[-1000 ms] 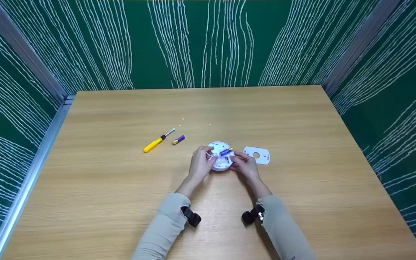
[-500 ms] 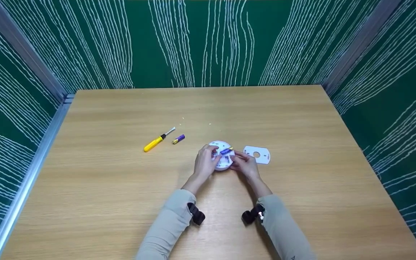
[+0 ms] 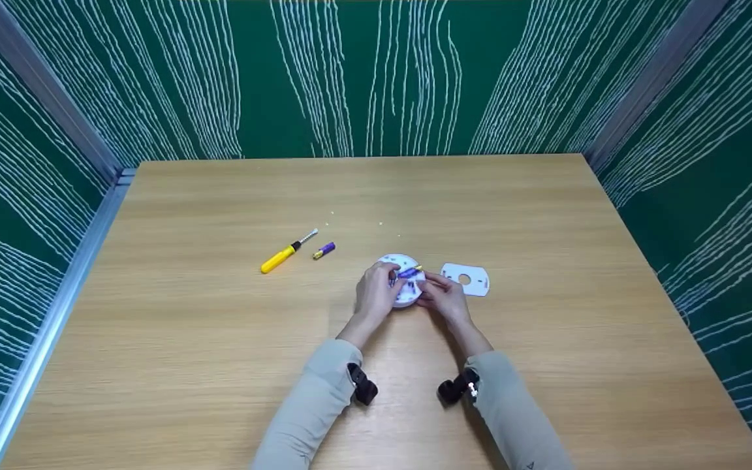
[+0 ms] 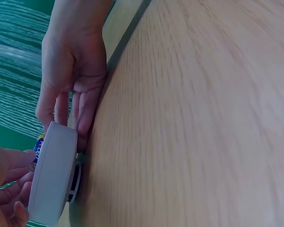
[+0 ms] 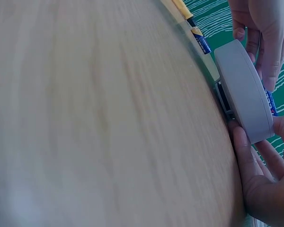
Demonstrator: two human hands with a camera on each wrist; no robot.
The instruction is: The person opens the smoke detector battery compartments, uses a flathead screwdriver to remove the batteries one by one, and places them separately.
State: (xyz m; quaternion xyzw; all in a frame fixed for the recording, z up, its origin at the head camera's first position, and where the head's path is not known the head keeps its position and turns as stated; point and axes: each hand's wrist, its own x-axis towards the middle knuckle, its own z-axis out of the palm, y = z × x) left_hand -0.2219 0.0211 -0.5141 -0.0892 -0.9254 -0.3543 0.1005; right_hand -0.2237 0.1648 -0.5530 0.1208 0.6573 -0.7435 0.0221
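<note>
A round white smoke detector (image 3: 408, 299) is held on edge near the middle of the table, its back with the battery bay facing the person. A blue battery with a gold end (image 3: 410, 271) lies slanted at that bay. My right hand (image 3: 446, 299) grips the detector's right rim, thumb on the back and fingers beneath, as the right wrist view also shows. My left hand (image 3: 376, 287) reaches over the left side, its thumb and fingers pinching the near end of the battery (image 4: 38, 149). These fingers hide part of the bay.
A white mounting plate (image 3: 477, 282) with a round hole lies right of the detector. To the left lie a yellow-handled screwdriver (image 3: 278, 260) and another battery (image 3: 324, 250), purple and gold. A few tiny white crumbs lie farther back. Green walls with white streaks enclose the table (image 3: 219, 365).
My left hand has moved right across the smoke detector's back, from its left rim to the battery. The right hand and the detector stay nearly in place.
</note>
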